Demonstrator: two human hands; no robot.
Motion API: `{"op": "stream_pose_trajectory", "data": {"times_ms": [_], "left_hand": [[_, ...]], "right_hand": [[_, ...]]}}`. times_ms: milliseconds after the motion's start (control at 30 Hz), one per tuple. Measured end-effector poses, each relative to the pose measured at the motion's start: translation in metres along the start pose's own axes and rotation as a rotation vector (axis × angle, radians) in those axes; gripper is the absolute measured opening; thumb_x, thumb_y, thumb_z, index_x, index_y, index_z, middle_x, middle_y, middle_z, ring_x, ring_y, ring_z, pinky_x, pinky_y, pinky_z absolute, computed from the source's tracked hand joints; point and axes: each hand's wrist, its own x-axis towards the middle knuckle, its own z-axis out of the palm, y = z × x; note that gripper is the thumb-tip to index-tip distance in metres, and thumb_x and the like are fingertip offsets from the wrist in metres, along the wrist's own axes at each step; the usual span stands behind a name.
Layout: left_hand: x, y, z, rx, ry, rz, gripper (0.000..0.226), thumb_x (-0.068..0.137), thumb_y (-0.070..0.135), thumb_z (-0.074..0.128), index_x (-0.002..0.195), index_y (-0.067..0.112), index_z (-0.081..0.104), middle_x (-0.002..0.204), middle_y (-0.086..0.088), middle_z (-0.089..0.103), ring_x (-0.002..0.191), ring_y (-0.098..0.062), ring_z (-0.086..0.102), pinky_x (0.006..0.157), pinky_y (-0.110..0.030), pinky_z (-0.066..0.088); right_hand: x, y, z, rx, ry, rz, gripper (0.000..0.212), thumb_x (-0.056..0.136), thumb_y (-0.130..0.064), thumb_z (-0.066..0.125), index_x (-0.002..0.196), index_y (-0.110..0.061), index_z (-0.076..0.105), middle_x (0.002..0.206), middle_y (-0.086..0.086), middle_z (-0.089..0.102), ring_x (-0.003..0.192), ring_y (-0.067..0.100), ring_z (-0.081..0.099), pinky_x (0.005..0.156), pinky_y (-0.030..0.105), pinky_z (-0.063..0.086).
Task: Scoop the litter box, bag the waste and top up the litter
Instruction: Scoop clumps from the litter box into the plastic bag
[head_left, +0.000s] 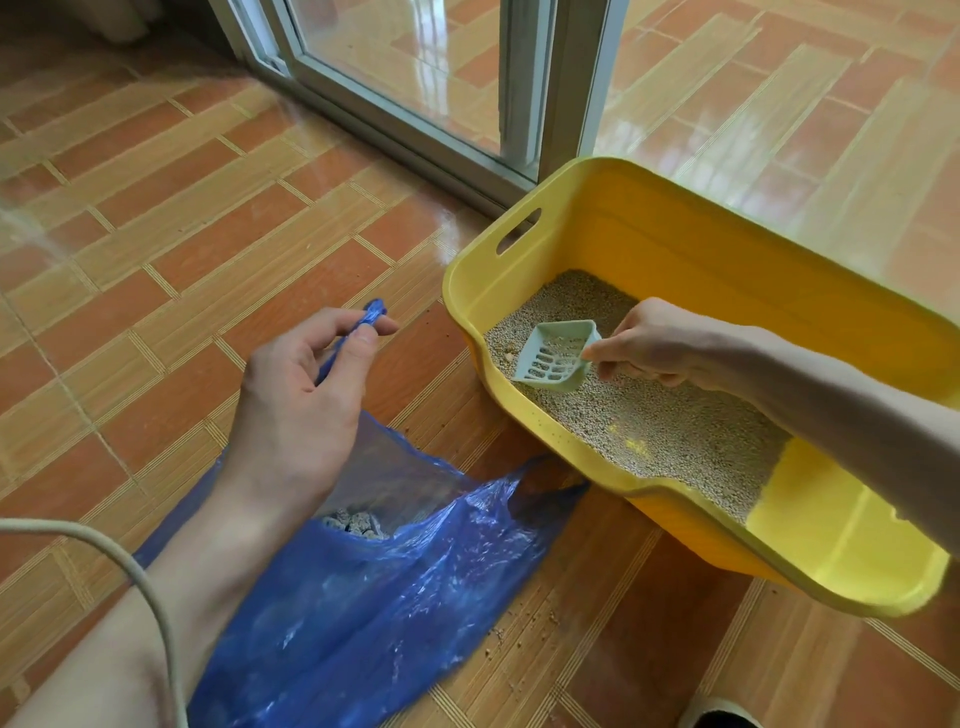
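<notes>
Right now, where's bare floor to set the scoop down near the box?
Free: the tiled floor left of the yellow litter box, between the door frame and the left hand. Crowded: the blue bag fills the floor beside the box's near corner, with spilled grains alongside.

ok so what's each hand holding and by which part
The left hand pinches the blue plastic bag by its handle loop, lifting it open. The right hand grips the slotted litter scoop at its handle end.
</notes>
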Motion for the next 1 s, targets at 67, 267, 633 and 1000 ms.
{"op": "stream_pose_trajectory", "data": {"times_ms": [67, 267, 633, 1000], "left_hand": [[0.000, -0.001, -0.001, 0.005, -0.001, 0.002, 0.026, 0.095, 0.043, 0.054, 0.101, 0.031, 0.076, 0.061, -0.001, 0.029, 0.059, -0.026, 0.024, 0.057, -0.044, 0.022], [0.000, 0.000, 0.000, -0.016, 0.000, -0.006, 0.027, 0.095, 0.043, 0.054, 0.102, 0.030, 0.076, 0.057, 0.008, 0.030, 0.055, -0.020, 0.024, 0.056, -0.033, 0.019], [-0.001, -0.001, -0.002, 0.004, -0.001, 0.003, 0.020, 0.104, 0.031, 0.056, 0.104, 0.027, 0.076, 0.056, 0.008, 0.030, 0.052, -0.016, 0.024, 0.052, -0.028, 0.020], [0.000, -0.001, 0.001, -0.007, -0.011, 0.004, 0.023, 0.100, 0.037, 0.054, 0.103, 0.029, 0.076, 0.056, 0.010, 0.031, 0.051, -0.015, 0.025, 0.051, -0.029, 0.020]], "right_hand": [[0.001, -0.004, 0.000, -0.032, -0.005, 0.000, 0.029, 0.091, -0.032, 0.074, 0.079, -0.006, 0.077, 0.045, -0.007, 0.055, 0.036, 0.007, 0.033, 0.035, 0.021, 0.024], [0.006, -0.018, 0.004, -0.152, -0.034, -0.002, 0.021, 0.092, -0.029, 0.073, 0.077, -0.014, 0.075, 0.045, -0.009, 0.061, 0.032, 0.002, 0.035, 0.033, 0.019, 0.028], [0.023, 0.013, 0.039, 0.069, 0.095, -0.144, 0.036, 0.090, -0.043, 0.074, 0.070, -0.013, 0.078, 0.057, -0.002, 0.058, 0.053, 0.013, 0.041, 0.051, 0.029, 0.033], [0.017, 0.042, 0.064, 0.487, 0.053, -0.126, 0.038, 0.093, -0.039, 0.071, 0.083, -0.003, 0.076, 0.051, -0.006, 0.048, 0.046, 0.010, 0.034, 0.045, 0.024, 0.027]]}}
